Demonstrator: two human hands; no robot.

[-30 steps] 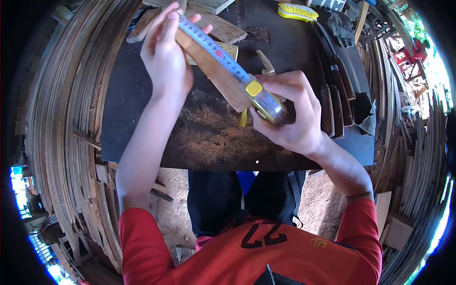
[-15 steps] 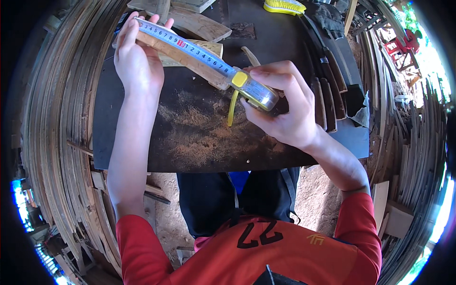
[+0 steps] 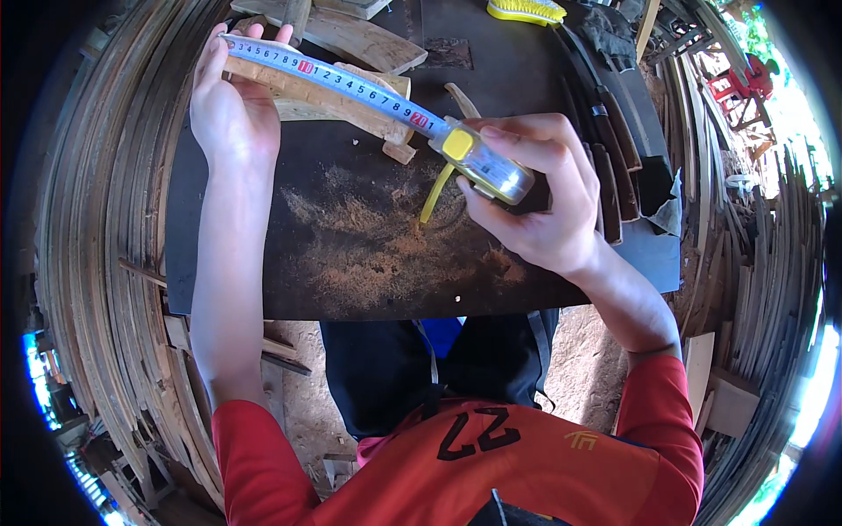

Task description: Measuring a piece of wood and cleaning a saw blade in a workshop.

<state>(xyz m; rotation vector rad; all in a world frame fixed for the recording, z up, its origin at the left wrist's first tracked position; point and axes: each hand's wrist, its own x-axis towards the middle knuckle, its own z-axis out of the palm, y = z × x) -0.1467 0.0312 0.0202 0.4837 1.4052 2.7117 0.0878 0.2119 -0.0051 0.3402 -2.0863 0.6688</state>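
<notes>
"What is the left hand (image 3: 230,114) doing?"

"Its grip is closed round the left end of the wooden piece (image 3: 333,98), with the tip of the tape blade (image 3: 342,81) pinched there too. The piece is held up over the tabletop (image 3: 232,272), slanting down to the right."

"And in the middle?"

"That's the change: more blade is out than a moment ago. It runs along the piece's upper edge and past its right end, so the whole length now lies against the markings. Sawdust (image 3: 368,245) is scattered nearer the person."

"Further right?"

"The right hand (image 3: 564,206) has its grip wrapped around the tape case (image 3: 500,174), now clear of the wood. A yellow strap (image 3: 436,195) dangles from it. Beyond lie wooden-handled tools (image 3: 605,188)."
</notes>
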